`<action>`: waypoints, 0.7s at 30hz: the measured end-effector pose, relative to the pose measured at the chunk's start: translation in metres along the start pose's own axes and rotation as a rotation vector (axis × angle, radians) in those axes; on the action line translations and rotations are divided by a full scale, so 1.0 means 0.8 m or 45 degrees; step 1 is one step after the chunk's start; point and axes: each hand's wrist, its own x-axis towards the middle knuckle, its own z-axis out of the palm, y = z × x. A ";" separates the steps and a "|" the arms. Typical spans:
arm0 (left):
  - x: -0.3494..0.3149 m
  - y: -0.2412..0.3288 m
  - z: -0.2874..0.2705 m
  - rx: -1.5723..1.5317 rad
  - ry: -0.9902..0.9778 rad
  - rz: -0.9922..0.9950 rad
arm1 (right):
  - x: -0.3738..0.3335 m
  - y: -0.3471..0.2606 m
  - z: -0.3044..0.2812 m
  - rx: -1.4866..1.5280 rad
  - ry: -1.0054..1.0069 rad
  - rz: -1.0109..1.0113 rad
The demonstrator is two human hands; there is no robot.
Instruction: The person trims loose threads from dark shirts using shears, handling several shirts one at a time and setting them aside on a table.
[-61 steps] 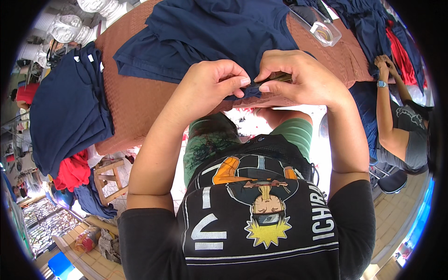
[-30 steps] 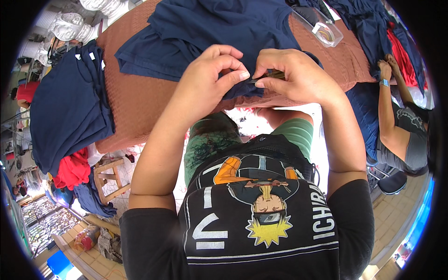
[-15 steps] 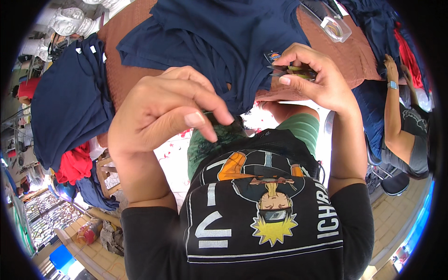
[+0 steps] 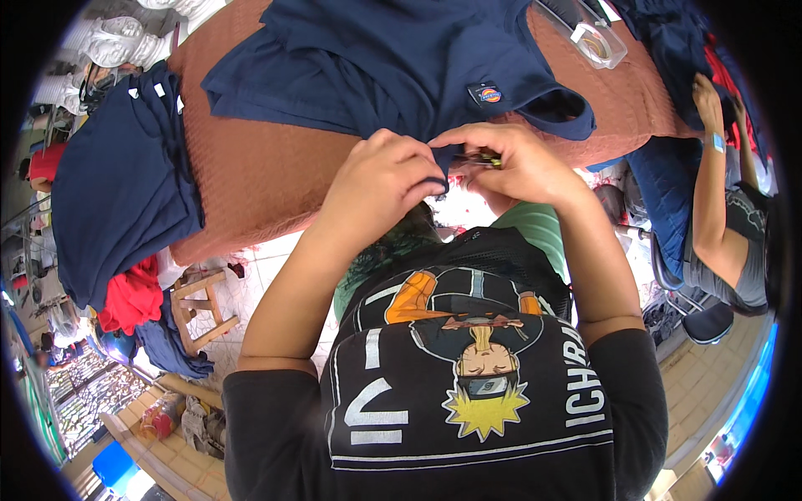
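A navy blue shirt [image 4: 359, 71] with a small label near its collar lies across the brown-covered table, its near edge hanging over the front. My left hand [image 4: 380, 179] is closed on that edge, pinching a fold of the cloth between thumb and fingers. Close beside it, my right hand [image 4: 530, 167] has its fingers curled round a small pair of thread snips [image 4: 484, 159], blurred by motion. The forefinger and thumb of this hand are at the same piece of cloth; the blade tips are hard to make out.
Navy garments [image 4: 125, 184] drape over the table's left end, with red cloth [image 4: 132, 292] below. A clear plastic tray [image 4: 614, 52] with a tape roll lies at the back right. A co-worker's arm [image 4: 710, 192] reaches to dark cloth. A wooden stool [image 4: 200, 309] stands at left.
My left hand has moved right and gripped the shirt's edge. The right hand with the snips has come left and lower to meet it. The shirt's collar now lies spread on the table.
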 end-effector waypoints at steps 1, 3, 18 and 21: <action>0.004 0.001 -0.003 -0.123 0.089 -0.050 | 0.002 0.002 0.003 0.006 -0.013 0.032; 0.009 0.004 -0.016 -0.289 0.189 -0.193 | 0.008 0.003 0.008 0.086 0.031 0.011; 0.021 0.020 -0.030 -0.870 0.237 -0.618 | 0.002 -0.041 -0.017 -0.119 0.099 -0.039; 0.022 0.022 -0.030 -0.893 0.254 -0.595 | -0.005 -0.048 -0.021 -0.180 0.208 -0.130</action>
